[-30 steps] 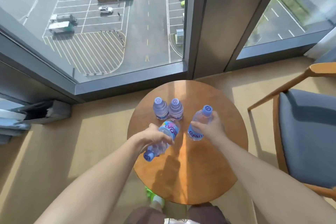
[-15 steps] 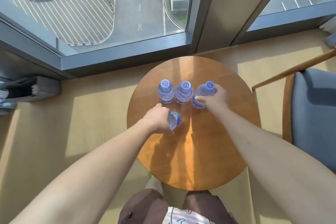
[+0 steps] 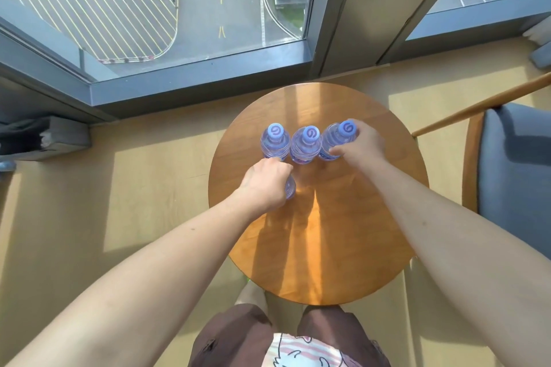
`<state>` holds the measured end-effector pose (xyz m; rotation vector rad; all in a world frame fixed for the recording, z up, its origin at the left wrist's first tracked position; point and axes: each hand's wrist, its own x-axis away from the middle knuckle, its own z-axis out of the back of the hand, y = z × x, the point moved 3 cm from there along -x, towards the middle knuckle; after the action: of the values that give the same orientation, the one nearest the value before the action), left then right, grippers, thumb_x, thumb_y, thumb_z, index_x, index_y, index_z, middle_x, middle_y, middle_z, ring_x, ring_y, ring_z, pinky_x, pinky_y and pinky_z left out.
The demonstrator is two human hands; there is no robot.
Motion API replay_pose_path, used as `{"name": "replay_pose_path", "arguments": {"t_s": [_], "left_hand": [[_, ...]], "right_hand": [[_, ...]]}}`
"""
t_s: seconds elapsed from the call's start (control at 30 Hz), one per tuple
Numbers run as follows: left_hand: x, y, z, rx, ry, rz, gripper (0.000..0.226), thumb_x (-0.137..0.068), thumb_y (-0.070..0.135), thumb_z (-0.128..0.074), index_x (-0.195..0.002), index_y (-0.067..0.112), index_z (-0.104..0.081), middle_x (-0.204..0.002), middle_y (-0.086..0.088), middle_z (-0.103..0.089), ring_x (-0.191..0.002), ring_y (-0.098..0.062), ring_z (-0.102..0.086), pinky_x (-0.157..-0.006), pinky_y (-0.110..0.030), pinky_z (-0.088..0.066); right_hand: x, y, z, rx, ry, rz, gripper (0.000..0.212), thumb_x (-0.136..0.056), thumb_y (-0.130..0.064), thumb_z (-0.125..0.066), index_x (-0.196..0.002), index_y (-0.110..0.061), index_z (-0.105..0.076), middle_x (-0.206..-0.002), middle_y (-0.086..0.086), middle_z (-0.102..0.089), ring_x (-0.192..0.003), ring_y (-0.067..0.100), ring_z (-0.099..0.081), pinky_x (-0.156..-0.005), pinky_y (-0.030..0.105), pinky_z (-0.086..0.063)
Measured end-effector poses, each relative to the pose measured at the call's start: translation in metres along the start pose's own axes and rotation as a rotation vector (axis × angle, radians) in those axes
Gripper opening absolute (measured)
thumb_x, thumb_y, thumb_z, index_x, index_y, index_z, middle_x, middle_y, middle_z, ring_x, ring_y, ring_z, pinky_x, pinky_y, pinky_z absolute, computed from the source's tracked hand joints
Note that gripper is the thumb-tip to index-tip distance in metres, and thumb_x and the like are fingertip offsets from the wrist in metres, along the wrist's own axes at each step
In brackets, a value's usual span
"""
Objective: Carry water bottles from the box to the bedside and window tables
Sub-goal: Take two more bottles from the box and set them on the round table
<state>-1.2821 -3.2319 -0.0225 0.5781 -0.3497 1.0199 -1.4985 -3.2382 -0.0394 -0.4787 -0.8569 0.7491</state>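
Left hand (image 3: 265, 185) curled round a fourth bottle (image 3: 290, 188), only a sliver of clear plastic showing past the knuckles; can't tell if it stands on the table or is held just above. Right hand (image 3: 359, 144) grips the rightmost bottle (image 3: 338, 137) of a row, thumb on its near side, fingers wrapped behind. That bottle tilts slightly, blue cap up. Middle bottle (image 3: 306, 144) touches it; left bottle (image 3: 275, 141) stands just beside the middle one, both upright. The row sits on the far half of a round wooden table (image 3: 328, 247); the left hand's bottle is just nearer than the row's left end. Beyond the table: big window (image 3: 149, 15) over a car park. Right of the table: blue-cushioned wooden chair (image 3: 515, 164). Tan floor (image 3: 134, 188), sunlit patches.
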Motion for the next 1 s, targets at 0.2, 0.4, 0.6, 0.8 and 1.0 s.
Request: {"name": "replay_pose_path", "arguments": {"t_s": [0.2, 0.4, 0.6, 0.8, 1.0], "left_hand": [[0.003, 0.004, 0.003, -0.010, 0.061, -0.023, 0.029, -0.080, 0.000, -0.056, -0.105, 0.011, -0.065, -0.098, -0.004, -0.055, -0.100, -0.030, -0.056, -0.068, -0.036, -0.040], [0.006, 0.002, 0.003, -0.010, 0.056, -0.024, 0.026, -0.079, 0.000, -0.056, -0.102, 0.010, -0.062, -0.093, -0.003, -0.051, -0.098, -0.031, -0.056, -0.069, -0.036, -0.042], [0.007, 0.004, 0.001, 0.003, 0.055, -0.019, 0.035, -0.084, 0.004, -0.058, -0.117, 0.013, -0.063, -0.108, -0.005, -0.059, -0.107, -0.030, -0.056, -0.081, -0.041, -0.052], [0.008, 0.005, 0.000, -0.002, 0.076, -0.026, 0.032, -0.086, 0.005, -0.056, -0.117, 0.013, -0.061, -0.107, -0.006, -0.056, -0.105, -0.029, -0.055, -0.075, -0.037, -0.046], [0.010, 0.003, -0.005, 0.060, 0.092, -0.024, 0.030, -0.087, 0.005, -0.060, -0.117, 0.011, -0.058, -0.110, -0.007, -0.054, -0.103, -0.030, -0.054, -0.077, -0.040, -0.049]], "right_hand": [[0.003, -0.002, 0.008, 0.086, -0.011, 0.001, 0.058, -0.066, -0.019, -0.093, -0.119, -0.016, -0.069, -0.111, -0.001, -0.072, -0.102, 0.018, -0.065, -0.089, 0.031, -0.051], [0.011, -0.002, 0.008, 0.150, -0.067, -0.041, 0.073, -0.070, -0.026, -0.091, -0.135, -0.016, -0.058, -0.127, 0.004, -0.066, -0.121, 0.023, -0.060, -0.091, 0.030, -0.046], [0.027, -0.054, -0.006, 0.575, 0.007, 0.476, 0.082, -0.074, -0.060, -0.080, -0.144, -0.027, -0.054, -0.132, 0.004, -0.064, -0.142, 0.029, -0.038, -0.122, 0.048, -0.018], [0.028, -0.078, -0.027, 0.777, -0.068, 0.595, 0.019, -0.089, -0.031, -0.067, -0.085, -0.013, -0.071, -0.073, 0.002, -0.060, -0.097, 0.032, -0.060, -0.083, 0.037, -0.041], [0.033, -0.074, -0.029, 0.722, -0.168, 0.583, 0.019, -0.084, -0.011, -0.065, -0.069, -0.012, -0.053, -0.078, 0.007, -0.056, -0.087, 0.031, -0.050, -0.070, 0.037, -0.041]]}}
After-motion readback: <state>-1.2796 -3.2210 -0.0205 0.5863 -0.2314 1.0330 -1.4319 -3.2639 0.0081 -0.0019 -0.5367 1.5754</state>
